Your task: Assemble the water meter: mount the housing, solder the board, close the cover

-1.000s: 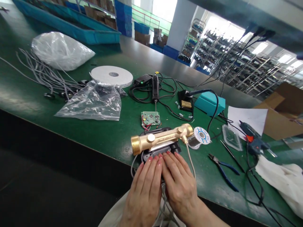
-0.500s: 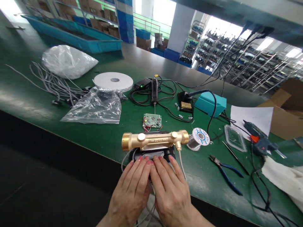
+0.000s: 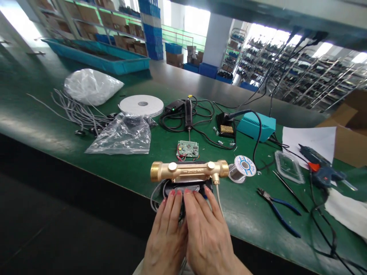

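A brass pipe fitting (image 3: pixel 190 171) with threaded ends lies crosswise near the table's front edge. Attached or close against its near side is a black housing (image 3: pixel 210 186) with a grey plate (image 3: pixel 187 188) on top. My left hand (image 3: pixel 164 233) is closed over the housing's near side, fingers together and fingertips by the plate. Beside it, my right hand (image 3: pixel 208 233) is closed over the same housing, its fingers slightly spread. Both thumbs and the housing's lower part are hidden. Grey cables (image 3: pixel 219 200) run from the fitting. Just beyond it lies a green circuit board (image 3: pixel 187 149).
An electric screwdriver (image 3: pixel 188 112) points at the board. Rightward are a solder spool (image 3: pixel 243 168), cutting pliers (image 3: pixel 278 210), tweezers (image 3: pixel 289 189), a glue gun (image 3: pixel 321 164) and a teal soldering station (image 3: pixel 256 125). Leftward lie a clear bag (image 3: pixel 123 133), a white reel (image 3: pixel 142 105) and grey cables (image 3: pixel 74 110).
My left hand has shifted right, closer against my right hand. Both remain over the black housing. The whole view has tilted slightly, and the fitting stays in about the same place.
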Available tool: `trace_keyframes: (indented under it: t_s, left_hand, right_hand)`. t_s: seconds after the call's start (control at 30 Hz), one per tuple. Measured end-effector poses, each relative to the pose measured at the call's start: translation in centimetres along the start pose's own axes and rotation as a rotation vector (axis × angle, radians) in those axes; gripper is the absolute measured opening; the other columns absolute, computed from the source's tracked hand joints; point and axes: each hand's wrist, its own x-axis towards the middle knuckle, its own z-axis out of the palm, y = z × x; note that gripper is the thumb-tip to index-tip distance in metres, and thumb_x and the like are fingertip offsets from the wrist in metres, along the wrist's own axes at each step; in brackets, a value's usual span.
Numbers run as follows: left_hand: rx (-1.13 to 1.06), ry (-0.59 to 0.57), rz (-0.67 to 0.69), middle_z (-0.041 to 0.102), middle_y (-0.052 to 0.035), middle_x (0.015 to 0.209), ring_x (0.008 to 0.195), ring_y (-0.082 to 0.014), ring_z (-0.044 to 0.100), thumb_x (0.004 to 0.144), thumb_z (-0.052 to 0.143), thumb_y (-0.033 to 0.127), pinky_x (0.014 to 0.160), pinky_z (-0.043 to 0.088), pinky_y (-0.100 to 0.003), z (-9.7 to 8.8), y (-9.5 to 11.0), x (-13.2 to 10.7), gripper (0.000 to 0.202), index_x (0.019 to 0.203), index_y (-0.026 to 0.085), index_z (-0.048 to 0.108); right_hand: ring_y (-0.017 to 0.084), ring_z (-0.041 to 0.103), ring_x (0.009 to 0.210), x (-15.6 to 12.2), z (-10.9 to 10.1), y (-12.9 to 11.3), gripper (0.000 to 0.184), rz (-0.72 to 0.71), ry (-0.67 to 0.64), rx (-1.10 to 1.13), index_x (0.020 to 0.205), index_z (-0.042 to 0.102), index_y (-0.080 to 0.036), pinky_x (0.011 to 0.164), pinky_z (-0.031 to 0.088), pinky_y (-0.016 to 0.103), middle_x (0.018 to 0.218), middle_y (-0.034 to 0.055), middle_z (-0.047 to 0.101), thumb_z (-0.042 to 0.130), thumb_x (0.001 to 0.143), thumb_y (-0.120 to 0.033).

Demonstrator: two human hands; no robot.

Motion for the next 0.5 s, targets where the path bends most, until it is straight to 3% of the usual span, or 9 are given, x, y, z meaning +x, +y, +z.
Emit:
trace_keyframes:
  t_s: [0.2, 0.5]
  left_hand:
    - [0.029, 0.055, -0.004, 0.044, -0.0171, 0.133, 0.133, -0.0293, 0.032, 0.092, 0.030, 0.017, 0.105, 0.036, -0.045, 0.0, 0.3, 0.2, 0.050, 0.142, 0.013, 0.025]
    - [0.055, 0.066, -0.002, 0.046, -0.0166, 0.132, 0.129, -0.0291, 0.039, 0.091, 0.033, 0.016, 0.105, 0.035, -0.043, -0.2, 0.3, 0.7, 0.050, 0.141, 0.012, 0.029]
  right_hand:
    - [0.020, 0.046, 0.126, -2.3, 0.0, 1.1, 0.047, -0.088, -0.061, -0.057, 0.125, 0.054, -0.005, 0.111, 0.026, 0.035, 0.132, 0.0109, 0.055, 0.027, 0.086, -0.004]
    - [0.019, 0.043, 0.128, -3.0, -0.7, 1.4, 0.050, -0.097, -0.044, -0.076, 0.124, 0.054, -0.007, 0.112, 0.020, 0.034, 0.133, 0.0103, 0.054, 0.027, 0.082, -0.001]
